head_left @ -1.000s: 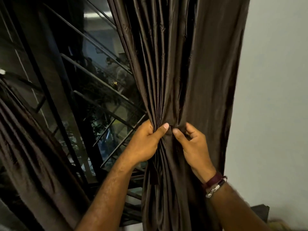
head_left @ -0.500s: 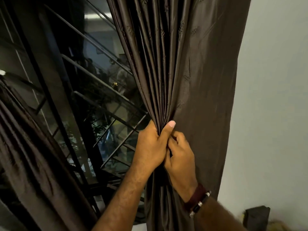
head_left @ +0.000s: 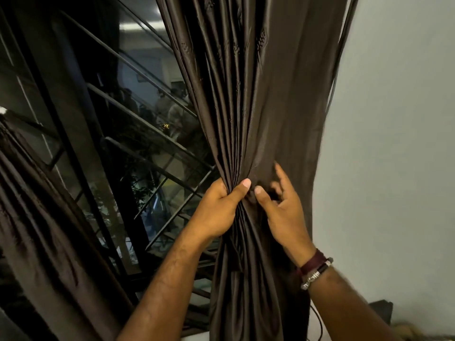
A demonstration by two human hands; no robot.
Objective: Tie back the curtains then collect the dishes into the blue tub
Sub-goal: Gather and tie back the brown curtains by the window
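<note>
Curtain, right panel (head_left: 258, 99): dark brown, glossy, hanging in long pleats beside the pale wall (head_left: 398, 143); bunched to a narrow waist at my hands and spreading again below.
My left hand (head_left: 216, 212): wrapped round the bunched waist from the window side, fingers curled behind the cloth, thumb laid across the front and pointing up to the right. Firm hold on the gather.
My right hand (head_left: 283, 212): on the wall side of the same gather, thumb tip pressed against the cloth just beside my left thumb. The fingers are spread and blurred, partly lifted off the fabric; I cannot tell whether they hold any fold.
Right wrist: a dark red band and a black-and-silver bracelet (head_left: 316, 270).
Curtain, left panel (head_left: 44, 230): same brown cloth, running slantwise across the lower left, well apart from my hands.
Window (head_left: 138, 148): dark glass behind slanting black metal bars, with reflections and some foliage showing.
Cable (head_left: 320, 323): thin, black, hanging by the curtain's lower right edge.
Dark object (head_left: 380, 310): low against the wall at lower right; too little visible to identify.
Dishes and blue tub: outside this view.
</note>
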